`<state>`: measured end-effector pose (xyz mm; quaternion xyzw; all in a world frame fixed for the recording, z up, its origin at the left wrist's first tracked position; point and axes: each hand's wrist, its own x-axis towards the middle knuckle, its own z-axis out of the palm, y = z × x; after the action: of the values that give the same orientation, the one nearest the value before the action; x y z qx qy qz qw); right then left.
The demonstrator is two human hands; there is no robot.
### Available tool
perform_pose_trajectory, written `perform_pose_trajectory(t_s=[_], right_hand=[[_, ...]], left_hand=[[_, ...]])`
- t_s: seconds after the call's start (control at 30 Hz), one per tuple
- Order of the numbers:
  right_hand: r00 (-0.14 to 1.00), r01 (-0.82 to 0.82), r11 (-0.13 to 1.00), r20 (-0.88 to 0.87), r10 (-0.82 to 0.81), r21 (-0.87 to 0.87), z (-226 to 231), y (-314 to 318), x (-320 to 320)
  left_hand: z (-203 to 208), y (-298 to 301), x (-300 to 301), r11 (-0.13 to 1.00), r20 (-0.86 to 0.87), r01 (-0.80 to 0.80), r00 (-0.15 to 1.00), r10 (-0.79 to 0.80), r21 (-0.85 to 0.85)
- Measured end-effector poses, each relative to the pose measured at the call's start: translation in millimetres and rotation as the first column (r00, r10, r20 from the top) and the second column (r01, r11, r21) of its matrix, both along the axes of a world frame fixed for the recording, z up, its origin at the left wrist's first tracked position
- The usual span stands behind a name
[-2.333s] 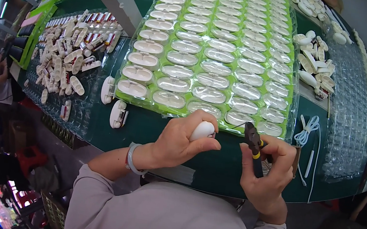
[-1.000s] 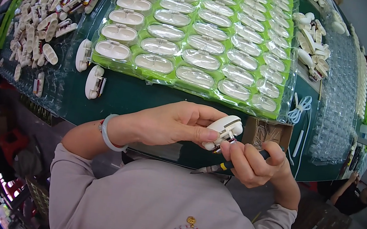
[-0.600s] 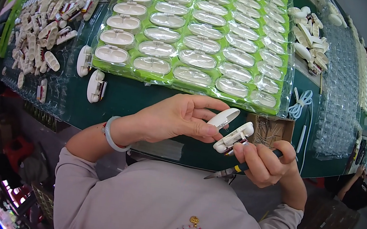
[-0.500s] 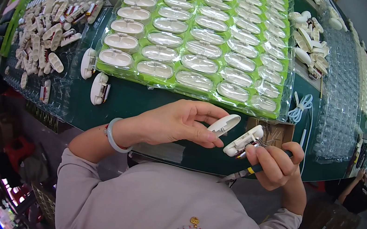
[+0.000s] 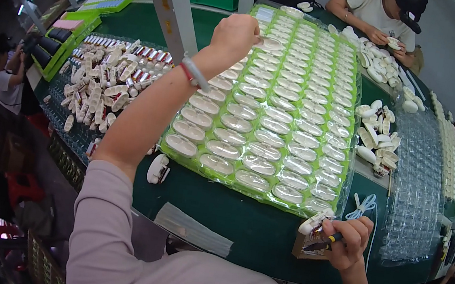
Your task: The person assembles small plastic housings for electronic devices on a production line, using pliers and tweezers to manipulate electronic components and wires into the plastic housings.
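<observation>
My left hand [image 5: 234, 39] stretches far over a green tray [image 5: 208, 175] lined with clear plastic and filled with rows of white oval shells. Its closed fingers meet the edge of a white oval shell [image 5: 270, 44] in the tray's upper left part. At the table's near right, my right hand [image 5: 348, 240] holds a white casing [image 5: 316, 223] with metallic parts inside. The same hand also grips a pliers-like tool [image 5: 334, 238] with a black and yellow handle. Just below is a small cardboard box [image 5: 304, 248], partly hidden.
Another white casing [image 5: 158, 169] lies by the tray's near left corner. A heap of white casings [image 5: 95, 88] sits on the left, with more casings [image 5: 378, 134] on the right. A grey post [image 5: 168, 6] stands left of the tray. Across the table, a person [image 5: 373, 17] handles a white part.
My left hand has moved from near my chest to the tray's far left with the oval shell. My right hand is lower, over the box. The view has shifted, showing more of the far side.
</observation>
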<state>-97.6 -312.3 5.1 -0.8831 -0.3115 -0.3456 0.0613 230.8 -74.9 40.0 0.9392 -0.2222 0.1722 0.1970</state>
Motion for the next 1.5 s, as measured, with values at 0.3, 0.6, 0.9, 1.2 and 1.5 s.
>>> perform_pose_trajectory(t_s=[0.3, 0.6, 0.9, 1.2, 1.5], right_hand=[[0.98, 0.188, 0.982, -0.073, -0.186, 0.027, 1.4, -11.6, -23.6], [0.945, 0.296, 0.925, -0.211, -0.248, 0.24, 1.9, -25.5, -26.5], [0.953, 0.217, 0.956, -0.253, -0.164, 0.199, 34.2, -15.1, 18.3], [0.83, 0.053, 0.994, -0.558, 0.009, 0.095, 79.3, 86.0, 101.5], [0.778, -0.453, 0.89, -0.515, 0.361, -0.059, 76.9, 278.6, 216.8]], left_hand=[[-45.9, -14.3, 123.6, 0.956, 0.161, -0.215, 0.97, 0.184, 0.2], [-65.3, -12.7, 133.3, 0.958, -0.03, -0.127, 0.99, 0.139, 0.257], [7.2, -19.0, -17.4, 0.996, 0.023, 0.081, 0.996, -0.082, 0.037], [-36.2, 143.3, -239.8, 0.968, -0.063, -0.249, 0.966, 0.251, 0.03], [-100.2, 131.4, -268.5, 0.915, 0.009, -0.401, 0.916, 0.402, -0.04]])
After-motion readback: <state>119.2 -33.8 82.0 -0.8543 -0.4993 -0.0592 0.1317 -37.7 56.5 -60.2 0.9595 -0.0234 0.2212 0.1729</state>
